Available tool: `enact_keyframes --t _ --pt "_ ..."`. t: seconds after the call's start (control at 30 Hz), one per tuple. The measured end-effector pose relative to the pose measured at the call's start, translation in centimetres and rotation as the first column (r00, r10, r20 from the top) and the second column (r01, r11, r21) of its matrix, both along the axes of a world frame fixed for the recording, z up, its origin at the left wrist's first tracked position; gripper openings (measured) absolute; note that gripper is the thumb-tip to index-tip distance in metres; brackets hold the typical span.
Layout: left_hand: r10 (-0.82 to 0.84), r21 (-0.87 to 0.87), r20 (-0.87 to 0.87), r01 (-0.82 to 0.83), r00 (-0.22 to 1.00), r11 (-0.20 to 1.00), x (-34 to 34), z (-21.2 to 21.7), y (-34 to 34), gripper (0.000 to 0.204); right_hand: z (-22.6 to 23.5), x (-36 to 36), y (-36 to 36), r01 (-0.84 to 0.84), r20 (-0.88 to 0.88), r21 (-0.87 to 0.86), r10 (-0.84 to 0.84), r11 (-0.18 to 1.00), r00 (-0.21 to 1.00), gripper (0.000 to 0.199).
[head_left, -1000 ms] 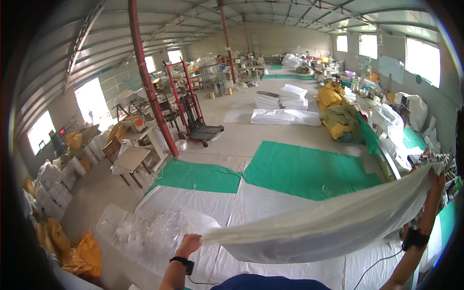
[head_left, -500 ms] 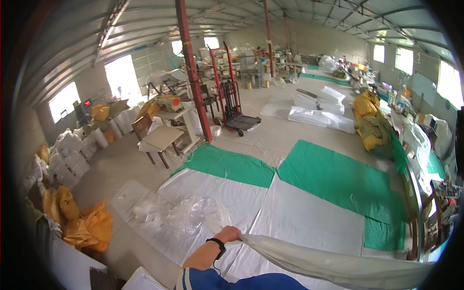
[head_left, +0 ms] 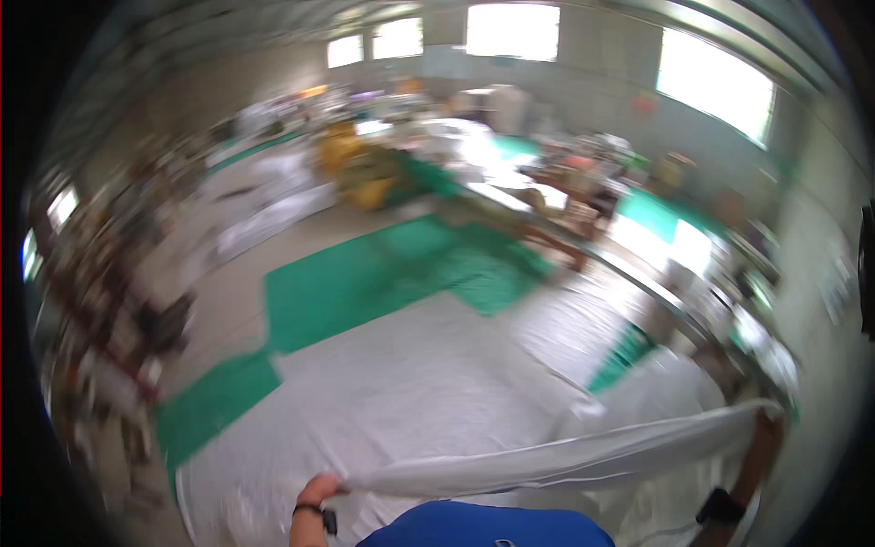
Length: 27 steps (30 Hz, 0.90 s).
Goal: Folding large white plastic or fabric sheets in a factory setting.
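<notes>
Blue top: the person's blue top [head_left: 483, 527] shows at the lower edge, between the two grips and on the near side of the cloth.
Wrists: a dark wrist device [head_left: 329, 521] sits just behind the left grip; another dark device [head_left: 720, 506] sits just behind the right one.
Left hand: the left hand [head_left: 319, 488] is closed, and it pinches one end of the white sheet [head_left: 547, 465].
Right hand: the right hand [head_left: 767, 427] grips the opposite end; its fingers are dark and blurred, so their exact position cannot be told.
Held sheet: it stretches between the two grips, its upper edge in a long shallow sag, higher at the right grip.
White bulge: a rounded white cloth [head_left: 670, 392] rises just beyond the sheet, near the right grip; whether it is the same piece cannot be told.
Floor cover: white sheeting [head_left: 392, 374] lies flat beyond both grips.
Green pieces: a small green sheet [head_left: 219, 401] lies beyond and to the left of the left grip; a large green sheet [head_left: 365, 283] lies farther ahead.
Rail: a long pale rail [head_left: 629, 269] runs slanting, beyond the right grip.
Bundle: a yellow and dark green bundle [head_left: 369, 178] rests past the large green sheet.
Far wall: bright windows [head_left: 512, 32] stand farthest from the grips.
</notes>
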<state>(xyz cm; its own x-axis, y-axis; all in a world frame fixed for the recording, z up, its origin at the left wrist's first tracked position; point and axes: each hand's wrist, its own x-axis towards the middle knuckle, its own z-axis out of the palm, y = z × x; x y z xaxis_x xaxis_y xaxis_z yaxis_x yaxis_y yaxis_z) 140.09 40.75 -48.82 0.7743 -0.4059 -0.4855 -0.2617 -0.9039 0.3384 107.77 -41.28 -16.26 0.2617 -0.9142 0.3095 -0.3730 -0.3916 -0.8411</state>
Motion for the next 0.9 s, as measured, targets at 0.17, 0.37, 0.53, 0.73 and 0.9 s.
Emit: enact_keyframes --t 0.17,0.37,0.53,0.73,0.9 --pt "0.055 0.005 0.170 -0.057 0.984 0.998 0.0 -4.8 -4.8 0.023 2.1 -20.4 11.7 0.254 0.287 -0.031 -0.235 0.967 0.929 0.020" --pt "-0.349 0.053 0.390 0.357 0.852 0.933 -0.6 -3.0 -27.4 0.024 1.5 -45.4 20.8 0.670 0.378 0.073 -0.642 0.739 0.667 0.033" --pt "-0.687 0.190 0.330 0.668 0.647 0.720 -7.4 6.4 -46.8 0.030 2.1 -58.3 27.1 0.884 0.409 0.014 -0.810 0.467 0.421 0.029" --pt "-0.927 0.278 0.300 0.909 0.226 0.311 -23.1 12.0 -68.2 0.031 2.8 -68.2 42.7 0.991 0.433 0.101 -0.901 0.091 0.038 0.021" --pt "-0.956 0.290 0.286 0.957 -0.064 0.023 -34.5 14.5 -82.7 0.032 4.5 -67.7 48.2 0.985 0.444 0.057 -0.880 -0.162 -0.170 0.021"
